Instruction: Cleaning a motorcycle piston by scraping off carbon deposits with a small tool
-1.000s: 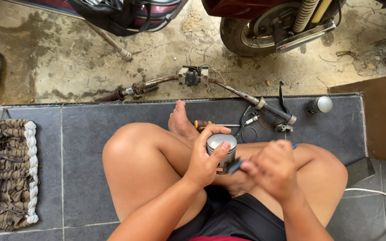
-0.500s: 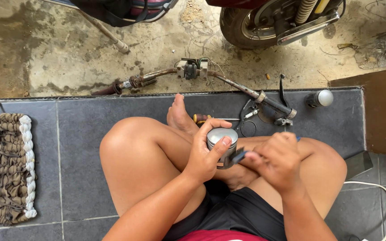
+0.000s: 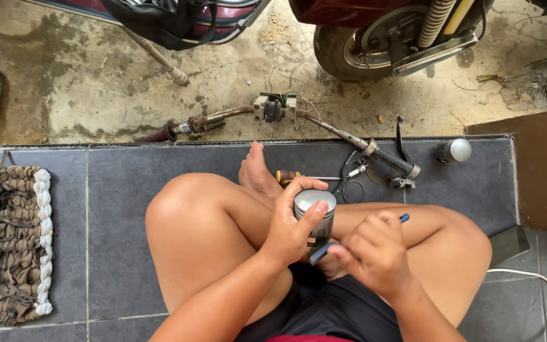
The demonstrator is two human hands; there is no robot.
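Note:
I sit cross-legged on grey floor tiles. My left hand point(image 3: 290, 225) grips a metal piston point(image 3: 315, 212) held upright above my lap, its round flat crown facing up. My right hand point(image 3: 375, 253) is closed around a thin blue-handled tool point(image 3: 321, 251); one end of the tool points at the lower side of the piston, the other end sticks out behind my knuckles. Both hands hover over my crossed legs.
A bent handlebar point(image 3: 324, 126) with a switch block and wires lies along the tile edge. A screwdriver point(image 3: 289, 177) lies by my foot. A small grey can point(image 3: 452, 151) stands at the right. A woven mat point(image 3: 9, 244) lies at the left, a motorcycle wheel point(image 3: 368, 38) stands beyond.
My hands and the piston have stayed in place over my lap; the right hand has shifted slightly with the blue tool against the piston. The camera view has drifted a little.

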